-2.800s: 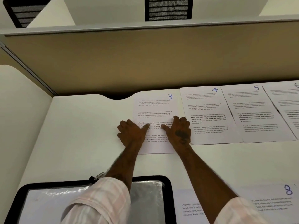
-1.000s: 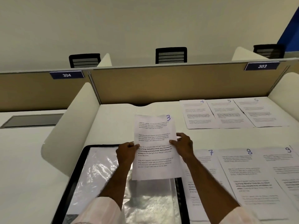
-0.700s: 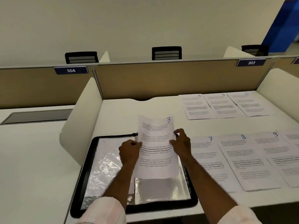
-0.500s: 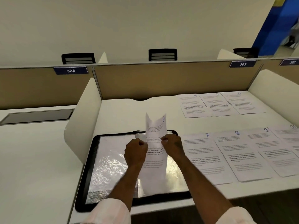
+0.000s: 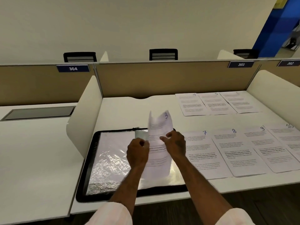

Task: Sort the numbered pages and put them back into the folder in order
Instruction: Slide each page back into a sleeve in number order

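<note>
Curled fingers of the left hand and right hand pinch page 3 by its side edges, bowing it upright over the open folder; sleeving it seems the step in hand; next, its lower edge must find a pocket's mouth.

You are in an open-plan office or study hall. Tan partitions bearing plates 304 and 303 divide white desks, office chairs behind.

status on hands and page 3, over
Left hand and right hand both pinch page 3, bowed between them. Page stands over open folder. Nothing blocking it.
</note>
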The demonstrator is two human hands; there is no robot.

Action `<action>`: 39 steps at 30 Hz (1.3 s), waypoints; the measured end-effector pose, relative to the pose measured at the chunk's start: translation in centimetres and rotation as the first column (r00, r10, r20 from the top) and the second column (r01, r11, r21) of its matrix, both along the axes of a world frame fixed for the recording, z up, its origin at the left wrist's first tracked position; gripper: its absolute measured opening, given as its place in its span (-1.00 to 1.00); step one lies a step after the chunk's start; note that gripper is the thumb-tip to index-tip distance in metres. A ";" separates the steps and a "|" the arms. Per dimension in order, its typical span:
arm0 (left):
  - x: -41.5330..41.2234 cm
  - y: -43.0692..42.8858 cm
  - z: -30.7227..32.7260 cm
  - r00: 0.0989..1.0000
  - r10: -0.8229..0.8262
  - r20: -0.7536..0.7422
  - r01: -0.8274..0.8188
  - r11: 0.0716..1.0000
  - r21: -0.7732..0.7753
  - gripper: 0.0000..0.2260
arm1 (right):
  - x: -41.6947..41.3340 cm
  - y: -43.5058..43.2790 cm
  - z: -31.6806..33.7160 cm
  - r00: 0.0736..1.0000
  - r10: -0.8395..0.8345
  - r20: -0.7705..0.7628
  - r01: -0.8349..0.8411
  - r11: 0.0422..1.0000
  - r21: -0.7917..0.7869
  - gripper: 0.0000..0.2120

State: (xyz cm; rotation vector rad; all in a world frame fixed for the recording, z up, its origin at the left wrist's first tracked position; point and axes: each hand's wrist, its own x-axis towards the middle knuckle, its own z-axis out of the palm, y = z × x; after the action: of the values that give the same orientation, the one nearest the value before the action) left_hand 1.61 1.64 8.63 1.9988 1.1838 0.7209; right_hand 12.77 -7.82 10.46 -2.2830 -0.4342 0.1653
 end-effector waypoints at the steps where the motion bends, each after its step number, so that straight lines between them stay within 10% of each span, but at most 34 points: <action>1: -0.4 0.3 -0.3 1.000 0.020 0.018 -0.019 0.999 -0.028 -0.85 | 0.3 -0.7 0.0 0.999 -0.042 0.015 0.042 0.999 -0.026 -0.61; 9: -0.9 -1.9 -1.5 0.974 -0.014 0.227 0.018 1.000 -0.016 -0.86 | 0.3 -2.5 -1.0 0.974 -0.105 0.200 0.176 0.907 -0.382 -0.29; 21: 0.9 -5.5 -1.6 1.000 0.008 0.024 -0.010 0.995 0.096 -0.84 | 0.1 -3.9 -1.1 0.982 0.187 -0.031 -0.184 0.979 0.087 -0.73; 25: 1.9 -7.6 -1.9 0.996 -0.086 -0.022 0.088 0.981 0.175 -0.85 | -0.9 -3.7 -0.1 0.970 0.222 -0.103 -0.218 0.975 0.048 -0.47; 31: 1.1 -8.1 -3.0 0.966 -0.237 0.101 0.218 0.962 0.167 -0.79 | -0.4 -4.5 -0.5 0.982 0.185 -0.029 -0.187 0.977 -0.100 -0.72; 35: 0.1 -7.5 -3.1 0.975 0.006 0.224 0.042 0.978 -0.207 -0.65 | -0.6 -5.3 -0.4 0.975 0.221 -0.020 -0.222 0.970 -0.102 -0.71; 39: -0.4 -7.6 -2.2 0.949 0.044 0.312 0.216 0.629 -0.747 -0.57 | -1.2 -5.8 -0.2 0.945 0.327 -0.022 -0.328 0.941 -0.089 -0.73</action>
State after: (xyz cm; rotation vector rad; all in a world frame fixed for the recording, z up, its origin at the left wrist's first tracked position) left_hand 1.20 -5.99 6.40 1.1408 0.9605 0.3367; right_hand 11.59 -13.61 10.26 -2.2838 -0.8180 0.3668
